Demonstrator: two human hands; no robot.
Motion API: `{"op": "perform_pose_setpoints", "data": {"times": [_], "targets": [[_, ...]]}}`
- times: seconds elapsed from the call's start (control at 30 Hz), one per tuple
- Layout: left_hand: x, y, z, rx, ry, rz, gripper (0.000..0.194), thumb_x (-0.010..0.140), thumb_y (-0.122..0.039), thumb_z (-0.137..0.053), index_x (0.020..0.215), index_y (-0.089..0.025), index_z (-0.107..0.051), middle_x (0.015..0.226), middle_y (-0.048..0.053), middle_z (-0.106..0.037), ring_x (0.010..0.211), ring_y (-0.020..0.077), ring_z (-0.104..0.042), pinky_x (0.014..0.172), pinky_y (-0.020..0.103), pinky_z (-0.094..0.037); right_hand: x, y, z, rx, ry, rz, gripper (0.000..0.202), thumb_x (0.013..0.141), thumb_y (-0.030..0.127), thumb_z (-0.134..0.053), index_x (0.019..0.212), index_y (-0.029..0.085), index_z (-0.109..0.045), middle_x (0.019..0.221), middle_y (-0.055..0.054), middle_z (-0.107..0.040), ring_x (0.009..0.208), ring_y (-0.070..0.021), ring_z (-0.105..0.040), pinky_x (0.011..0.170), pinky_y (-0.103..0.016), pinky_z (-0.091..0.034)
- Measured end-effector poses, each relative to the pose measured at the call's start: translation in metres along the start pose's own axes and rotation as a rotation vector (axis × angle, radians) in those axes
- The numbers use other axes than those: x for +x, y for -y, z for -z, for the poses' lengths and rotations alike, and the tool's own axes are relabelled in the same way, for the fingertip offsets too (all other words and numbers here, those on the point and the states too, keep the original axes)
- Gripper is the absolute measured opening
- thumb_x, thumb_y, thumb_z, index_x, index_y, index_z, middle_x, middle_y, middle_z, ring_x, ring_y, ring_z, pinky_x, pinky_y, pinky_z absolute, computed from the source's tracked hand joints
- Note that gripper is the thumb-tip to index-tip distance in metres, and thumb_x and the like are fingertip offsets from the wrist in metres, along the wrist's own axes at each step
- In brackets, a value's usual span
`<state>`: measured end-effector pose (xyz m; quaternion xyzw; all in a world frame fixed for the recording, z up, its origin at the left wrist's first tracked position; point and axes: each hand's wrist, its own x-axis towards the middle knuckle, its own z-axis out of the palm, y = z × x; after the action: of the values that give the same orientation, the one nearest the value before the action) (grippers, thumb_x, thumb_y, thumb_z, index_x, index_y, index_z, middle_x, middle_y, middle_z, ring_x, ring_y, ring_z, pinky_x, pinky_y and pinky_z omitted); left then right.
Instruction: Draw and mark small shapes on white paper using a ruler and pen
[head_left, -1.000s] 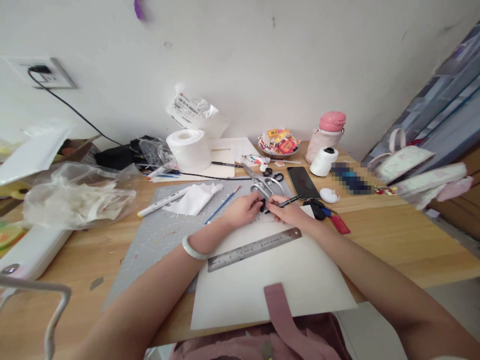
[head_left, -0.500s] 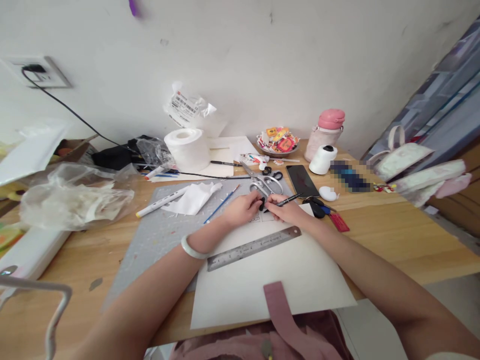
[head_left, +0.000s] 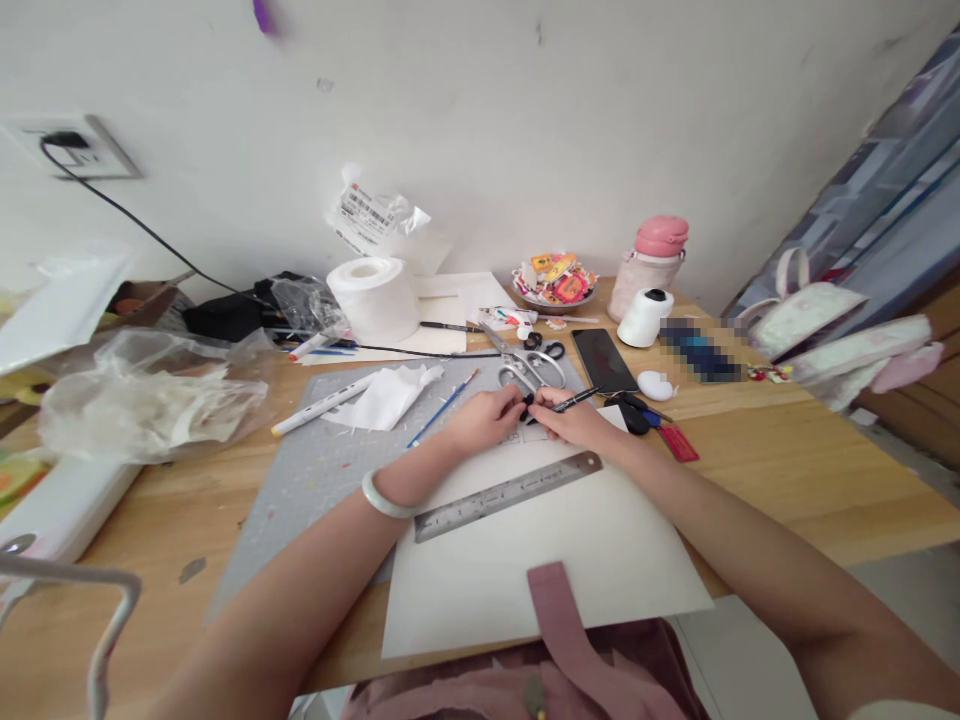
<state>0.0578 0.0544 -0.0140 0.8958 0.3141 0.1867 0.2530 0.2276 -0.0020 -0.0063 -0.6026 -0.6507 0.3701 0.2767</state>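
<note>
My left hand point(head_left: 486, 420) is closed, pinching a small black piece point(head_left: 527, 407) whose kind I cannot make out. My right hand point(head_left: 576, 422) meets it from the other side, fingertips at the same piece, with a black pen point(head_left: 579, 397) held slantwise in its grip. Below both hands lies a white sheet of paper point(head_left: 555, 540) with small drawn lines near its top, partly covered by the fingers. A steel ruler point(head_left: 510, 497) rests on the sheet. Just beyond the hands are metal scissors point(head_left: 541, 368) with their blades pointing away.
Left of the hands, a paintbrush point(head_left: 444, 407), a white marker point(head_left: 322, 405) and crumpled paper point(head_left: 394, 398) lie on a grey cutting mat point(head_left: 281, 520). A phone point(head_left: 604, 360), thread cone point(head_left: 643, 320), keys point(head_left: 637, 412) and pink bottle point(head_left: 649, 270) stand or lie right. Behind are a tissue roll point(head_left: 375, 305) and a bowl point(head_left: 551, 300).
The fingertips and the small black piece have shifted very slightly. Both hands stay in the same place, and the pen is still in my right hand.
</note>
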Motion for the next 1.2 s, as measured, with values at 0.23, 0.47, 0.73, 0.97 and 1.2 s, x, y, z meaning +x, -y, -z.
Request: {"op": "perform_pose_setpoints", "data": {"times": [0.23,0.47,0.73,0.97,1.2], "targets": [[0.0003,-0.0017,0.0011,0.013,0.025,0.009,0.02,0.086,-0.031,-0.036,0.079,-0.02,-0.051,0.061,-0.001,-0.054,0.057,0.0138,-0.049,0.052,0.023,-0.033,-0.0003,0.0004,0.0009,0.004,0.008,-0.019,0.016,0.078,0.035,-0.045,0.074,0.02,-0.047,0.047,0.007,-0.047,0.04,-0.0077,-0.043,0.041,-0.019,-0.034],[0.0008,-0.0058,0.0014,0.022,0.033,0.068,0.017,0.083,-0.03,-0.041,0.091,-0.019,-0.051,0.069,0.002,-0.06,0.063,0.0163,-0.055,0.055,0.024,-0.037,0.0008,-0.0016,0.0001,0.011,0.01,-0.008,0.016,0.078,0.035,-0.045,0.074,0.02,-0.048,0.048,0.007,-0.047,0.041,-0.0079,-0.044,0.042,-0.019,-0.035],[0.0005,-0.0058,0.0024,0.038,0.045,0.034,0.019,0.085,-0.03,-0.041,0.093,-0.018,-0.053,0.069,0.002,-0.061,0.063,0.0166,-0.056,0.055,0.025,-0.038,0.0013,-0.0027,0.0005,0.027,0.013,-0.01,0.016,0.078,0.035,-0.046,0.075,0.02,-0.049,0.05,0.006,-0.048,0.042,-0.0079,-0.044,0.041,-0.018,-0.035],[0.0002,-0.0057,0.0033,-0.008,0.069,0.019,0.029,0.085,-0.031,-0.042,0.111,-0.018,-0.048,0.066,0.0,-0.06,0.06,0.0152,-0.054,0.055,0.024,-0.037,0.0009,-0.0029,0.0006,0.017,0.006,-0.001,0.015,0.078,0.035,-0.046,0.075,0.02,-0.048,0.051,0.006,-0.049,0.043,-0.0083,-0.045,0.041,-0.019,-0.037],[-0.0006,-0.0044,0.0033,-0.014,0.05,-0.027,0.025,0.086,-0.029,-0.04,0.106,-0.02,-0.052,0.067,-0.001,-0.06,0.061,0.0145,-0.055,0.056,0.023,-0.037,0.0007,-0.0022,0.0005,0.012,0.0,-0.009,0.015,0.078,0.034,-0.046,0.076,0.02,-0.049,0.051,0.006,-0.05,0.043,-0.0084,-0.047,0.042,-0.019,-0.037]]}}
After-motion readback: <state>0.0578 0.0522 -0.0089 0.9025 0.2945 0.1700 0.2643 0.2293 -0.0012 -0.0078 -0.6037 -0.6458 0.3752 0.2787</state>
